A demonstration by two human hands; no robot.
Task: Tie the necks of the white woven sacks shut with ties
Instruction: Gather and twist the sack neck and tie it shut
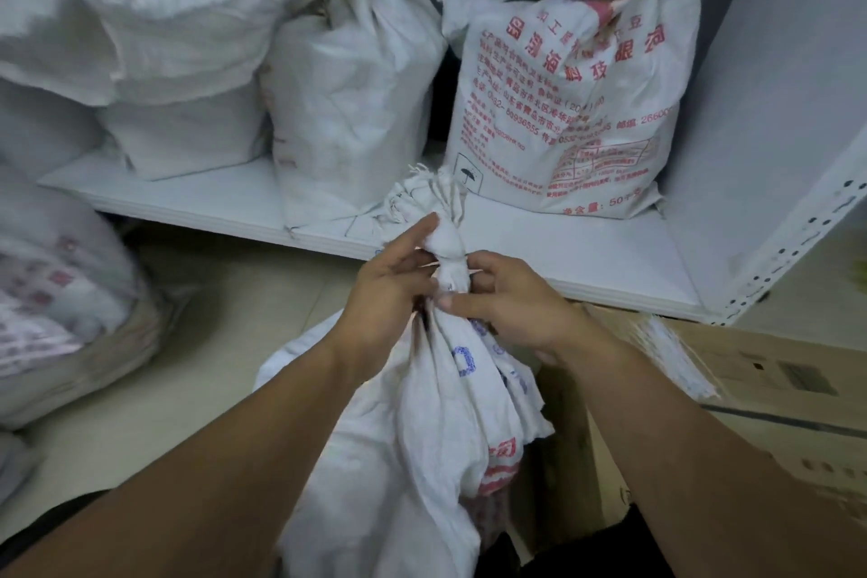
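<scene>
Hands meet at a sack's throat: a person's left hand [394, 291] and right hand [511, 303] close from either side on the gathered neck [450, 249] of a white woven sack [422, 436] standing near, centre, on the floor [211, 319]. The neck runs upright between the hands, equally close to both. The right fingers [485, 265] curl round it, thumb across the front. The left fingers [422, 232] pinch its left side, forefinger laid along it. No tie can be made out there. A bundle of white ties [671, 352] lies on a cardboard box [774, 371] at right. Filled sacks [563, 108] crowd the far shelf [234, 207], clear of the work.
</scene>
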